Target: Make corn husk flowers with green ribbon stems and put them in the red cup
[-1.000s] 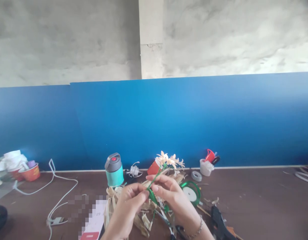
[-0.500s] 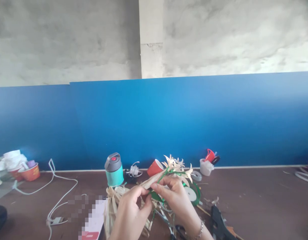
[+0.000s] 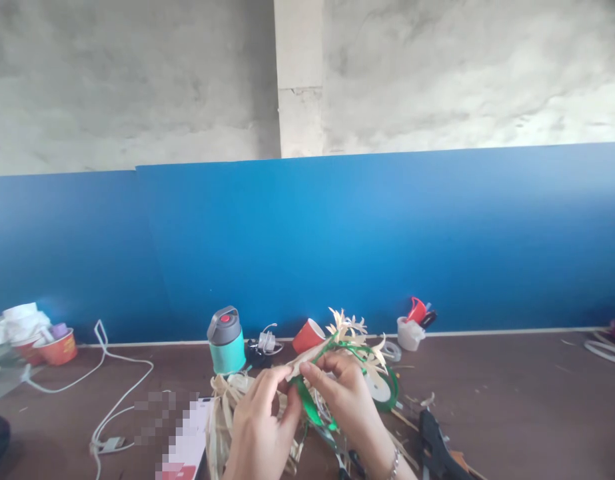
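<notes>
My left hand (image 3: 264, 417) is closed, thumb and fingers pinched near the end of a green ribbon (image 3: 311, 405). My right hand (image 3: 343, 390) is closed round the green stem of a flower sprig with pale cream, pointed petals (image 3: 348, 325). Its thumb and index finger meet close to the left fingertips, and the ribbon hangs between the hands. A pale husk-like strip (image 3: 307, 357) lies along the stem. To the right of the sprig is a white-centred spool of green ribbon (image 3: 382, 388), partly hidden. Scissors (image 3: 330, 440) lie below the hands, partly covered.
Dried pale husks (image 3: 222, 427) lie left of my left hand. Behind stand a teal flask (image 3: 227, 347) and a tipped red cup (image 3: 308, 335). A black glue gun (image 3: 434, 440) lies right. A white cable (image 3: 107, 413) crosses the table's left side.
The green ribbon between my hands has turned and shows a longer, brighter length. My left fingers have shifted slightly at the stem. The view has moved a little.
</notes>
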`<state>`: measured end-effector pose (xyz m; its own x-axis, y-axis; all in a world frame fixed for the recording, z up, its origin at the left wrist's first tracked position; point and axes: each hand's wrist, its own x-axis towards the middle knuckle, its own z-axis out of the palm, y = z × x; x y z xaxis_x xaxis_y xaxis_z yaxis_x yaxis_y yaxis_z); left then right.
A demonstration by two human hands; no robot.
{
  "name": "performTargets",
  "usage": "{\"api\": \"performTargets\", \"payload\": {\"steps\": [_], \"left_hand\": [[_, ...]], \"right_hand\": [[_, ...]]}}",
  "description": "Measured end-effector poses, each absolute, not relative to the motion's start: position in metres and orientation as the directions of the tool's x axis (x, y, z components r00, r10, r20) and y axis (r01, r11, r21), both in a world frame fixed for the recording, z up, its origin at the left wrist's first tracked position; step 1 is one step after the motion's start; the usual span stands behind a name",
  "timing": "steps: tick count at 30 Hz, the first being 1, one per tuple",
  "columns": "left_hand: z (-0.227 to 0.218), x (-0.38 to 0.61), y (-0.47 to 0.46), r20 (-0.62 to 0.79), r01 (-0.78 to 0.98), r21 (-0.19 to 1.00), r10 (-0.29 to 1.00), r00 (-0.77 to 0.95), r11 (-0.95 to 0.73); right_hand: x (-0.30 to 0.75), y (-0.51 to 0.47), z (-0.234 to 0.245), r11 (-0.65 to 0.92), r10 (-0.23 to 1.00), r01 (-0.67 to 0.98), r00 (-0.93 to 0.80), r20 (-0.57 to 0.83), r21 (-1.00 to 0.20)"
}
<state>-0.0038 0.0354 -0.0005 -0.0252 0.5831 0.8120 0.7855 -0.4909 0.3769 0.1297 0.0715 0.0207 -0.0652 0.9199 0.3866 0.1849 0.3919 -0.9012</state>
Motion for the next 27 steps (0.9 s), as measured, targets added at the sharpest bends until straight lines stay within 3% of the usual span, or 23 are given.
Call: {"api": "performTargets", "payload": {"steps": [7,10,14,17,21,27], "left_hand": [[-0.005,-0.006,0.036,0.783,0.741,0.44,0.621,-0.04,-0.507],[-0.005,-0.005,0.036,0.723,0.678,0.547,0.686,-0.087,-0.491],[0.002,-0.007,0.038,0.41,0.379,0.865,0.898,-0.158,-0.328],[0.008,-0.01,0.041,0.211,0.078,0.977,0.966,-0.151,-0.201],[0.01,-0.011,0.043,0.048,-0.246,0.967,0.997,-0.064,-0.063],[0.008,-0.007,0.042,-0.022,-0.47,0.883,1.0,-0.016,0.013]], "right_hand": [[0.128,0.072,0.02,0.414,0.908,0.231,-0.042,0.416,-0.88],[0.129,0.072,0.018,0.374,0.925,0.247,-0.024,0.38,-0.894],[0.133,0.072,0.018,0.393,0.913,0.156,-0.18,0.365,-0.906],[0.134,0.072,0.019,0.432,0.873,0.098,-0.297,0.388,-0.897],[0.134,0.07,0.02,0.432,0.873,0.108,-0.3,0.386,-0.895],[0.132,0.068,0.016,0.345,0.902,0.116,-0.314,0.295,-0.931]]}}
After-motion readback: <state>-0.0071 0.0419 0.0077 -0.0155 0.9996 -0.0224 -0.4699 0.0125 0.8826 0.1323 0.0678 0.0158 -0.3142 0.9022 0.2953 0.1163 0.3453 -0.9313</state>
